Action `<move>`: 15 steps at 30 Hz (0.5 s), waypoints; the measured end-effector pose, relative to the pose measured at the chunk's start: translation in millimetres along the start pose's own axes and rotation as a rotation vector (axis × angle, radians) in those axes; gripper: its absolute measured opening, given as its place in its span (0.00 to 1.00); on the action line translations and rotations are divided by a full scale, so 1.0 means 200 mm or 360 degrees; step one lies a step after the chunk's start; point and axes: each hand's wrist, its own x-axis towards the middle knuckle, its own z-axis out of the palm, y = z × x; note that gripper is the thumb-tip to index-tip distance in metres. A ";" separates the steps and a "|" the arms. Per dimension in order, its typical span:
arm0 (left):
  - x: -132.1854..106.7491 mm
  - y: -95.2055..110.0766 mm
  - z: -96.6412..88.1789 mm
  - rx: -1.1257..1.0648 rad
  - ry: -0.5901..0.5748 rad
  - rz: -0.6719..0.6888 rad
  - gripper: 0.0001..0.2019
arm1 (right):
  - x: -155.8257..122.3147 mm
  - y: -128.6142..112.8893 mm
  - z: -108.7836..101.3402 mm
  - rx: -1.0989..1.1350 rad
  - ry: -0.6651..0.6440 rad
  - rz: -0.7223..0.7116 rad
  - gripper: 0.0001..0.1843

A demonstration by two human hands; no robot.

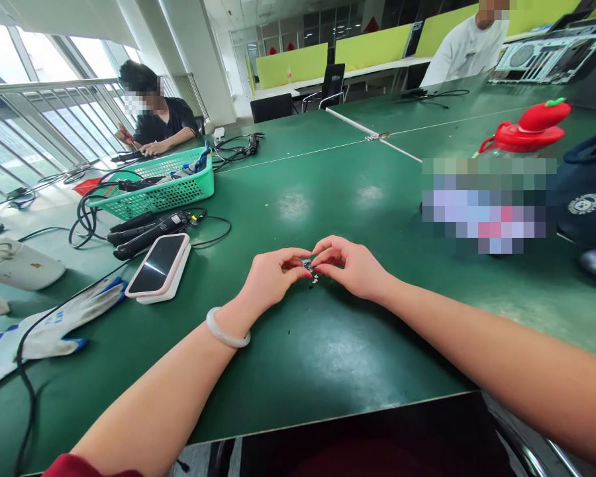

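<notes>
My left hand [274,273] and my right hand [351,266] meet low over the middle of the green table [298,371]. Between their fingertips is a cluster of small silver pieces [307,264], too small to name for sure. Both thumbs and fingers close round the cluster from either side. Just below the fingertips, a few tiny pale bits [315,279] show against the green surface. A pale bangle [227,329] circles my left wrist.
Left lie a phone [159,264] on a white box, black handheld devices [151,232], a green basket [169,192] with cables, and work gloves [64,321]. A red-lidded bottle [531,136] and dark bag [589,185] stand right. Two people [163,119] sit beyond.
</notes>
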 end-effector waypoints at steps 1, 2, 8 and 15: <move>0.00 0.00 0.00 -0.0009 0.0000 0.0011 0.15 | 0.00 -0.01 0.00 -0.0024 0.0017 -0.0004 0.10; 0.00 0.00 0.00 -0.0020 0.0002 0.0020 0.15 | 0.00 -0.02 0.00 -0.0048 0.0035 -0.0011 0.10; -0.01 0.01 0.01 0.0011 0.0013 0.0048 0.15 | -0.02 -0.04 0.01 -0.0241 0.0106 -0.0063 0.13; -0.02 0.03 0.01 0.0044 -0.0038 0.0065 0.16 | -0.02 -0.06 0.02 -0.0414 0.0123 -0.0113 0.16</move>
